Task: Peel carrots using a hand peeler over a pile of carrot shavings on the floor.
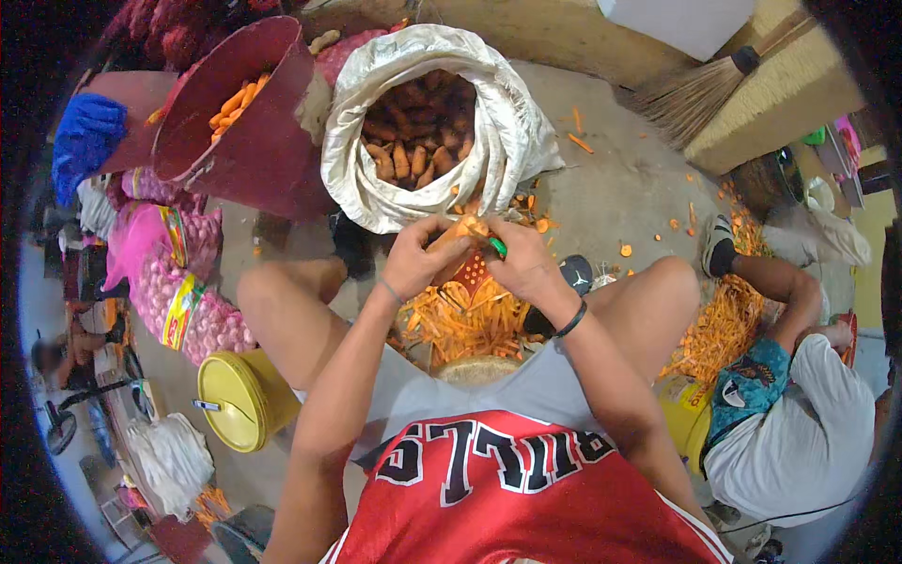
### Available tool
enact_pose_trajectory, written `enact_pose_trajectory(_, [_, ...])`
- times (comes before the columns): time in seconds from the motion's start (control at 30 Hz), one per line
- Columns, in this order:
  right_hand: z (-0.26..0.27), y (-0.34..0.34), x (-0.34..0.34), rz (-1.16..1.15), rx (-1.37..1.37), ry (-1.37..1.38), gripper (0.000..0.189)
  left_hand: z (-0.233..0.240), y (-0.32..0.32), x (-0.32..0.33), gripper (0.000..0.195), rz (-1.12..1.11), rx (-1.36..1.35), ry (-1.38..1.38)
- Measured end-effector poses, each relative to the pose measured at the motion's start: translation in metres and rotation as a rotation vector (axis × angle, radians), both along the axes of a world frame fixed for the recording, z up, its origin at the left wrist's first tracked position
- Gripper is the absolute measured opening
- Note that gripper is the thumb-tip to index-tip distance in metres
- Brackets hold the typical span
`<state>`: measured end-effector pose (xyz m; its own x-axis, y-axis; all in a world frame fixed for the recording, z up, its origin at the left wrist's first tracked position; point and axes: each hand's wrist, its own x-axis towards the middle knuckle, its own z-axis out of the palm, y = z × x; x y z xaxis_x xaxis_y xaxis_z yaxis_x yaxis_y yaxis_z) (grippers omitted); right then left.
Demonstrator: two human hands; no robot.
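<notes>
Close together in front of my knees, both hands work over a heap of orange peelings (451, 321). My left hand (421, 259) grips a carrot (444, 236), whose end towards the right hand looks bare and bright orange. In my right hand (527, 262) is a small tool with a green handle (498, 246), held against the carrot. Fingers hide its blade, so I cannot tell whether it is a knife or a peeler. Just beyond my hands stands a white woven sack (511, 106) with a rolled rim. Many unpeeled carrots (416, 151) lie inside it.
A dark red bin (282, 141) at left holds peeled carrots (238, 106). Net bags of garlic (176, 296) and a lidded yellow bucket (236, 402) are at my left. A broom (697, 95) leans far right. A seated person (789, 430) is beside more peelings (722, 331).
</notes>
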<state>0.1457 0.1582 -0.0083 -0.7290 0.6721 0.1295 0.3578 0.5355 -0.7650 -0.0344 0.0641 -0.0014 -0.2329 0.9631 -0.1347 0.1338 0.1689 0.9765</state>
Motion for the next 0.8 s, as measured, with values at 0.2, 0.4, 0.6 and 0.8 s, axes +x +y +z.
enact_pose_trajectory(0.2, [-0.045,-0.005,0.002,-0.013,0.004,-0.082,0.023,-0.006,-0.014,-0.008,0.031,-0.105,-0.189,-0.228])
enact_pose_trajectory(0.4, [-0.085,0.017,0.015,0.205,-0.125,-0.582,0.036,-0.009,-0.015,0.005,0.028,-0.004,-0.007,-0.199])
enact_pose_trajectory(0.6, [-0.03,0.034,0.018,-0.082,-0.09,0.144,0.064,-0.024,-0.004,0.002,0.044,0.279,-0.102,-0.649])
enact_pose_trajectory(0.8, [0.008,0.008,-0.001,-0.014,0.08,0.206,0.064,-0.039,-0.006,0.012,0.043,0.154,-0.122,-0.795])
